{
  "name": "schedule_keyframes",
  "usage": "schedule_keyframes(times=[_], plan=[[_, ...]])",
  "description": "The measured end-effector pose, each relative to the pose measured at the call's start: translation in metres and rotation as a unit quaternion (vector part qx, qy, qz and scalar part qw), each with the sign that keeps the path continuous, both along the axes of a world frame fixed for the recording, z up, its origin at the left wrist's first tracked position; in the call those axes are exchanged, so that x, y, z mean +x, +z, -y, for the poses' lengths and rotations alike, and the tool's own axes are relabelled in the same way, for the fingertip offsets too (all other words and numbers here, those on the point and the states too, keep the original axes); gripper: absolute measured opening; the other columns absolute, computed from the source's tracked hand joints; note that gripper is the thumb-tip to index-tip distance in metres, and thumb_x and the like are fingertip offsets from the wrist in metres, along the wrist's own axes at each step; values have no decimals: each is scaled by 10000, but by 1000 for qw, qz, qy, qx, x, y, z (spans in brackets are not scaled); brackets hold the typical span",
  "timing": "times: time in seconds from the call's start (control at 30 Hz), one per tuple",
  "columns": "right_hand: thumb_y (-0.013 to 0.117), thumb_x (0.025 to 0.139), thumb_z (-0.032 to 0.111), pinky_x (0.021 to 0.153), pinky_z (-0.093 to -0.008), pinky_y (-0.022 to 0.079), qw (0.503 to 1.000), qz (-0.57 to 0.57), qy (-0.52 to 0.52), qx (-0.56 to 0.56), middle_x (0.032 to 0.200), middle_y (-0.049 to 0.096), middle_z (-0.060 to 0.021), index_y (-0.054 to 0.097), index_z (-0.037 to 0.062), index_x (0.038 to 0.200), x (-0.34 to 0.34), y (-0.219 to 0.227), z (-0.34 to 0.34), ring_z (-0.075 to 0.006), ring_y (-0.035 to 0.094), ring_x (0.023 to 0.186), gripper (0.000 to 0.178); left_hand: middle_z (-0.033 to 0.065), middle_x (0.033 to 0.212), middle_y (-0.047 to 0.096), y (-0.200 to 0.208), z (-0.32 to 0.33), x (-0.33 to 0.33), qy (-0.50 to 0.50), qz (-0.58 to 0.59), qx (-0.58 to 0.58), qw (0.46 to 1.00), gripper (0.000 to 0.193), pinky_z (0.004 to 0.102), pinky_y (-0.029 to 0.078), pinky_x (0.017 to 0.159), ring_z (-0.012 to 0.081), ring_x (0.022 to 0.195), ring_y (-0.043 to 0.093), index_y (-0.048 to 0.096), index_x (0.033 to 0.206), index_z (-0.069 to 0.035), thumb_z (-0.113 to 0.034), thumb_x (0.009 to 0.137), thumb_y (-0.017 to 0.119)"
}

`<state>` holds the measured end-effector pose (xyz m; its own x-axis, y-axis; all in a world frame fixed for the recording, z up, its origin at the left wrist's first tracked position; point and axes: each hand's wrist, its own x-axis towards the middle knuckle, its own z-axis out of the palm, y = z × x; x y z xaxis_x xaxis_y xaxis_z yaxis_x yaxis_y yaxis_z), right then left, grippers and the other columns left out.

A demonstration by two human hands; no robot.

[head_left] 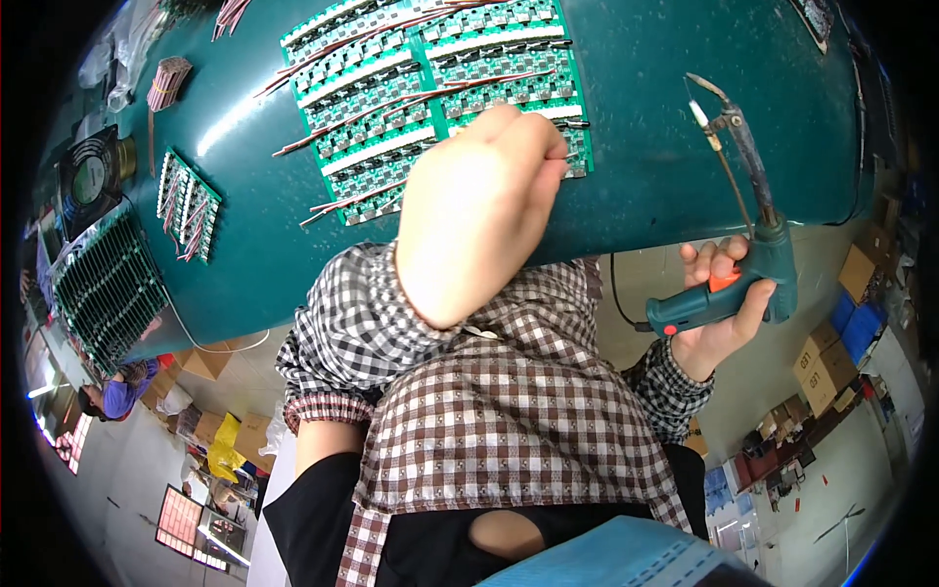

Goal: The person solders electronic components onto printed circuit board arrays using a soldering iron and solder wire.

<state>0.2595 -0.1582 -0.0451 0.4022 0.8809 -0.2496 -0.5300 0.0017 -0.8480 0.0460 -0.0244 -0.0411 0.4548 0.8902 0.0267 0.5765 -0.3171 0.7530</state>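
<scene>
My left hand [479, 201] is over the near right part of a large panel of green circuit boards [430, 64]. Its fingers are curled into a pinch near the panel's right edge, and what they hold, if anything, is hidden. Thin red, white and black wires [352, 125] lie in rows across the panel. In my right hand [724, 328] is a dark green soldering gun [773, 259] with an orange trigger. Its bent metal tip and a thin feed tube point away from me, above the table and apart from the boards.
The panel lies on a green tabletop [665, 186]. To the left are a smaller wired board [188, 205], a bundle of wires [169, 83], a black fan [90, 176] and a stack of boards [110, 284]. A cable [619, 298] hangs from the gun. Another person [122, 391] is at far left.
</scene>
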Motion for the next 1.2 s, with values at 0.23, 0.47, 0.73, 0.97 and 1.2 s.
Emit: schedule_keyframes(times=[0.23,0.47,0.73,0.97,1.2], plan=[[519,895,448,873,-414,444,999,20,9,-28,874,526,-40,472,9,1070,0,8,8,-172,507,794,474,101,715,551,-19,8,12,29,-28,61,997,109,362,449,535,284,616,559,542,773,-41,-16,731,640],[524,897,373,777,-446,540,994,62,-27,-88,949,583,-114,488,-41,1116,-5,13,17,-253,625,870,470,59,676,538,-22,8,14,49,-12,78,996,130,319,444,494,221,570,566,538,758,-60,-25,703,652],[571,874,272,723,-435,567,987,127,-14,-101,948,588,-160,486,-91,1131,-11,26,24,-288,634,835,453,37,642,531,-23,4,13,62,24,55,996,112,286,435,471,172,534,539,555,718,-64,-32,678,655],[608,833,189,747,-434,549,978,186,19,-98,883,600,-147,489,-118,1126,-16,31,29,-269,623,798,441,34,632,523,-27,4,14,69,24,69,995,109,293,432,473,181,531,530,561,714,-67,-33,665,653],[599,848,258,739,-428,541,959,248,67,-122,892,561,-137,463,-97,1161,-20,33,32,-231,579,757,492,36,634,528,-23,3,14,67,24,48,996,97,301,429,470,190,533,531,564,719,-71,-44,679,649]])
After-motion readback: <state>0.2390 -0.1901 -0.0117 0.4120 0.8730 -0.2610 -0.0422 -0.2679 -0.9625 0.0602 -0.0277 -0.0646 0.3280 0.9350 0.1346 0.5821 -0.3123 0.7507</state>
